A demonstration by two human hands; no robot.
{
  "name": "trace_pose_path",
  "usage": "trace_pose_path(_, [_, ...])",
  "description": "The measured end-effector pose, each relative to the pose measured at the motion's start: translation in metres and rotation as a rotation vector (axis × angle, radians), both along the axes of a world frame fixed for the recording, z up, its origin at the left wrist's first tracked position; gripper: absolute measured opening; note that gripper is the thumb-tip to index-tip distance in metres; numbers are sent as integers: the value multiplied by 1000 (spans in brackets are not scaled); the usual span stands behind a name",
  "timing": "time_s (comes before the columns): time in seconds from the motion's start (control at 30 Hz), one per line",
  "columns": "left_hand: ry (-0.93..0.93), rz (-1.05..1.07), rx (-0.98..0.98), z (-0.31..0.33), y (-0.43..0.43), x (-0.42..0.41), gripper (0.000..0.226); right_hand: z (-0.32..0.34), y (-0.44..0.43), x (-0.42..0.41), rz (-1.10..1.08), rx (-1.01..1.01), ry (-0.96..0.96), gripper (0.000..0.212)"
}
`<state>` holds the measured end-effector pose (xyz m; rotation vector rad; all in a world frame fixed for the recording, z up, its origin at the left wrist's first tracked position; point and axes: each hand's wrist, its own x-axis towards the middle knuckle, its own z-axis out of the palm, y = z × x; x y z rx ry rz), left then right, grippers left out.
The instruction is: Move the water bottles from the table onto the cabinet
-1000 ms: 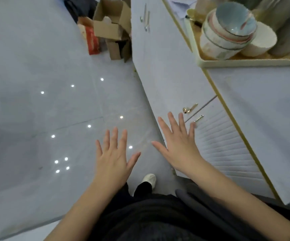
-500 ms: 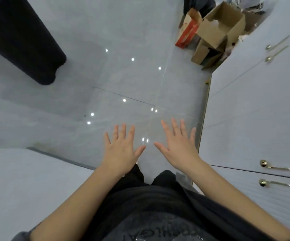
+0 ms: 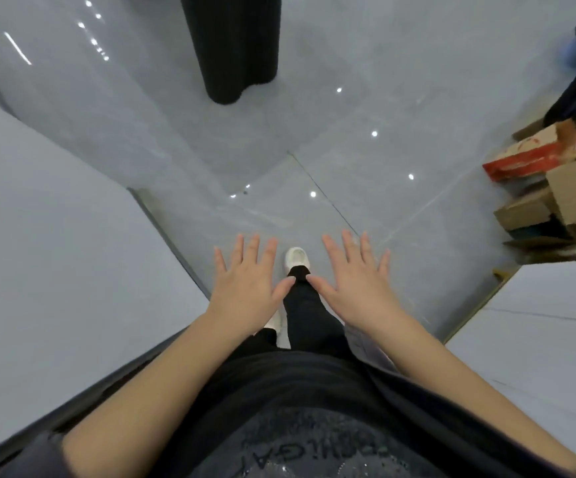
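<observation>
My left hand and my right hand are held out flat in front of my body, palms down, fingers spread, holding nothing. They hover over the glossy grey floor. A grey table top fills the left side, its edge just left of my left hand. A corner of the pale cabinet shows at the right, beyond my right forearm. No water bottle is in view.
A black ribbed pedestal stands on the floor at the top centre. Cardboard boxes and a red box are piled at the right edge. My white shoe shows between my hands on the grey tiled floor.
The view has swung left, away from the cabinet with the tray of bowls and toward the table. The cabinet has slid to the right edge. Both hands stay open and empty.
</observation>
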<state>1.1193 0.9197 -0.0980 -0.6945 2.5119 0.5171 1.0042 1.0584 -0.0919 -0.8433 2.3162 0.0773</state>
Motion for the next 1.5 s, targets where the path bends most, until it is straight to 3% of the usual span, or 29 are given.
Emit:
trace_pose_path(0.33, [-51, 320, -10, -5, -61, -82, 74, -11, -105, -123, 353, 33, 6, 75])
trace_pose_path(0.63, [-60, 514, 7, -4, -106, -127, 73, -13, -181, -174, 554, 60, 22, 76])
trace_pose_path(1.5, [-82, 485, 20, -8, -437, -138, 74, -13, -500, -195, 502, 21, 40, 76])
